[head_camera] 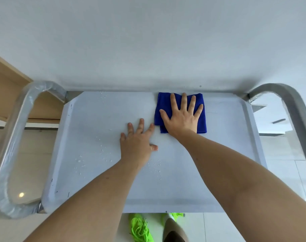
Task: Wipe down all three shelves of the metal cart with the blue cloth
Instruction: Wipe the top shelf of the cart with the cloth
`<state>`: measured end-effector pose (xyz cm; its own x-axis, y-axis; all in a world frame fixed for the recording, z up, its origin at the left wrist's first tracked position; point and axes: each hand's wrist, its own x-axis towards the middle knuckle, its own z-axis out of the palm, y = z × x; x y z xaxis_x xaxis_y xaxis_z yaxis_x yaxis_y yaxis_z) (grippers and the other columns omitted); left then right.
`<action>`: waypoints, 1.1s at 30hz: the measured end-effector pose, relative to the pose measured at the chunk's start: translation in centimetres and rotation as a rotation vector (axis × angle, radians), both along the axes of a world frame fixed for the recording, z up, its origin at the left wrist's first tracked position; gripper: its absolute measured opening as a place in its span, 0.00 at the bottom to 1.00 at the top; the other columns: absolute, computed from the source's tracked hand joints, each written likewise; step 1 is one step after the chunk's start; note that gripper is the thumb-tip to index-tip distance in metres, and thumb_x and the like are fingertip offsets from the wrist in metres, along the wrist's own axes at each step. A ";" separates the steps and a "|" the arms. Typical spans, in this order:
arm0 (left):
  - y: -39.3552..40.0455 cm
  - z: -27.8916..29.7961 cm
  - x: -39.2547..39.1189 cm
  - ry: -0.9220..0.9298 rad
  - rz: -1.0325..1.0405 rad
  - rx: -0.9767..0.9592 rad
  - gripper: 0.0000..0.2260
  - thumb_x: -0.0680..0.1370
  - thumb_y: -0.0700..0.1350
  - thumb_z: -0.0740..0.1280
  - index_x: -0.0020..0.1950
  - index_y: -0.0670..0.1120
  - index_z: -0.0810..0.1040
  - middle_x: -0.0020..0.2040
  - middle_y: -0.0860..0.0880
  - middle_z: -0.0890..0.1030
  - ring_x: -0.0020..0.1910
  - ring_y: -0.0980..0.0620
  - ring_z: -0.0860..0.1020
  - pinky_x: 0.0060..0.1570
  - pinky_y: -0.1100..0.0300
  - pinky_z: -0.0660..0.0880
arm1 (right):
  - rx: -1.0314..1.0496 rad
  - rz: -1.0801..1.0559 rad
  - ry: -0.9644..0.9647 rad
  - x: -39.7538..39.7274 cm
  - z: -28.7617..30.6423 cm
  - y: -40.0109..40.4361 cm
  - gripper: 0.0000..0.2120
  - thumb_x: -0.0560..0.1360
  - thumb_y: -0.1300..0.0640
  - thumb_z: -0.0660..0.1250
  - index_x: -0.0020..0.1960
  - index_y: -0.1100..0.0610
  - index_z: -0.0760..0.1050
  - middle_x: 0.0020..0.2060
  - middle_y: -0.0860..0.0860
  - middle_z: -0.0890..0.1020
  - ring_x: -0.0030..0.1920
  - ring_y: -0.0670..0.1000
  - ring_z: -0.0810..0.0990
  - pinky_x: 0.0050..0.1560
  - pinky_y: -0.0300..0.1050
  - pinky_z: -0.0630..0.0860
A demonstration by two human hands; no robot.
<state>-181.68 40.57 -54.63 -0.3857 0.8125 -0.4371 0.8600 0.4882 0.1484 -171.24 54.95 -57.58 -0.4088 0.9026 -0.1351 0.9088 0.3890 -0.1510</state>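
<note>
The top shelf [99, 119] of the metal cart [250, 116] filled the middle of the view, a pale flat tray with a shallow raised rim. The blue cloth [161, 105], folded into a rough rectangle, lay flat on the far part of the shelf, right of centre, its far edge almost against the far rim. The right hand [181, 117] was pressed palm-down on top of the cloth with all fingers spread and straight, not gripping it, just flattened over it; the cloth showed on the left, far and right sides of the hand. The left hand [137, 144] rested palm-down on the bare shelf just to the near left of the cloth, fingers extended and holding nothing, its index fingertip close to the cloth's left edge. Small water droplets [80, 161] speckled the shelf to the left of and near the left hand, with a few more by the far rim. A tubular handle wrapped in clear film [10, 145] curved at the left end of the cart, and a bare metal handle [295, 109] at the right end. Below the near rim, bright green shoes [140, 229] stood on a tiled floor [218, 227].
</note>
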 end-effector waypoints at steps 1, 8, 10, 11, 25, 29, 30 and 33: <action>-0.1 0.0 -0.1 -0.006 0.002 0.002 0.36 0.76 0.63 0.63 0.77 0.64 0.44 0.80 0.54 0.42 0.78 0.40 0.44 0.72 0.38 0.53 | -0.007 0.006 0.008 0.5 -0.1 -0.8 0.37 0.76 0.27 0.40 0.81 0.43 0.43 0.82 0.54 0.48 0.79 0.63 0.39 0.74 0.70 0.35; 0.2 0.5 -0.3 -0.047 0.041 -0.023 0.39 0.71 0.69 0.65 0.77 0.66 0.48 0.80 0.55 0.45 0.78 0.41 0.44 0.71 0.39 0.54 | -0.034 0.060 0.014 3.9 -0.2 -6.6 0.35 0.78 0.28 0.41 0.81 0.42 0.44 0.82 0.53 0.47 0.79 0.61 0.36 0.73 0.68 0.31; 0.6 0.7 -0.2 -0.057 0.050 -0.053 0.39 0.71 0.69 0.65 0.77 0.66 0.49 0.80 0.55 0.44 0.78 0.41 0.43 0.71 0.38 0.54 | -0.029 0.087 0.014 5.0 -0.1 -8.2 0.35 0.78 0.29 0.42 0.81 0.42 0.45 0.82 0.53 0.48 0.79 0.62 0.37 0.73 0.68 0.31; 0.7 0.8 -0.2 -0.060 0.048 -0.067 0.39 0.71 0.68 0.65 0.76 0.66 0.49 0.80 0.54 0.44 0.78 0.40 0.43 0.71 0.37 0.54 | -0.031 0.091 0.013 5.5 0.0 -9.0 0.35 0.79 0.29 0.42 0.81 0.43 0.46 0.82 0.53 0.48 0.79 0.62 0.37 0.74 0.68 0.32; -0.1 1.3 -0.7 -0.068 -0.044 -0.136 0.39 0.74 0.66 0.62 0.77 0.64 0.42 0.79 0.54 0.37 0.78 0.40 0.40 0.71 0.37 0.52 | -0.100 0.003 0.012 8.2 1.5 -25.0 0.35 0.78 0.31 0.52 0.81 0.44 0.54 0.81 0.55 0.56 0.80 0.64 0.45 0.75 0.72 0.42; -0.8 2.0 -1.1 -0.101 -0.055 -0.094 0.38 0.75 0.64 0.63 0.79 0.60 0.45 0.80 0.53 0.40 0.78 0.41 0.42 0.71 0.39 0.55 | -0.142 -0.034 0.002 7.5 2.0 -29.1 0.34 0.79 0.31 0.51 0.81 0.44 0.53 0.81 0.55 0.55 0.80 0.63 0.45 0.75 0.71 0.42; -1.2 2.2 -1.5 -0.115 -0.041 -0.051 0.38 0.76 0.62 0.64 0.79 0.57 0.47 0.80 0.53 0.41 0.78 0.43 0.44 0.71 0.41 0.57 | -0.151 -0.038 -0.006 7.2 2.1 -29.6 0.34 0.79 0.31 0.50 0.81 0.43 0.53 0.81 0.55 0.55 0.80 0.63 0.44 0.75 0.71 0.42; -3.1 2.6 -4.0 -0.046 -0.010 0.052 0.36 0.77 0.59 0.64 0.79 0.54 0.50 0.80 0.51 0.44 0.78 0.44 0.48 0.72 0.43 0.58 | -0.161 0.004 -0.025 6.4 2.3 -30.1 0.34 0.79 0.30 0.50 0.80 0.42 0.54 0.80 0.53 0.57 0.80 0.65 0.48 0.74 0.73 0.43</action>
